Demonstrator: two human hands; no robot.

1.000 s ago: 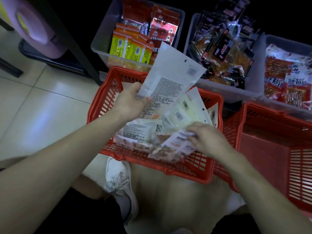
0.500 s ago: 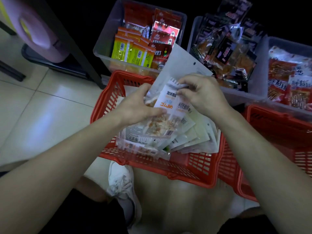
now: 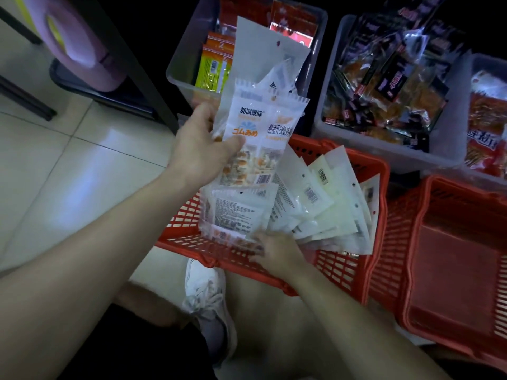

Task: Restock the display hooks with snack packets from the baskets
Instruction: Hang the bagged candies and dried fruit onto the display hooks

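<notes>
Far to the left of the red basket (image 3: 354, 264), and up past it, sits a round pink thing (image 3: 68, 37) on the pale floor tiles (image 3: 68, 174). Above the left end of the red basket is the left hand (image 3: 203, 149). Its thumb and fingers are curled tight round a bunch of white snack packets (image 3: 263, 127), held upright over the basket. Behind the red basket stands a clear bin (image 3: 178, 72) with yellow and red packets in it. Just in front of the red basket is a white shoe (image 3: 205, 292). The right hand (image 3: 277, 250) reaches down inside the red basket, near its front wall. Its fingers are on the loose white packets (image 3: 323, 209) spread out in there, but I cannot tell if it has hold of one. Behind the right end of the red basket is a gray bin (image 3: 326, 133) full of dark packets. Right beside the red basket, on its right, is a second red basket (image 3: 452, 270). Far behind that side sits a bin of red-orange packets (image 3: 488, 127).
</notes>
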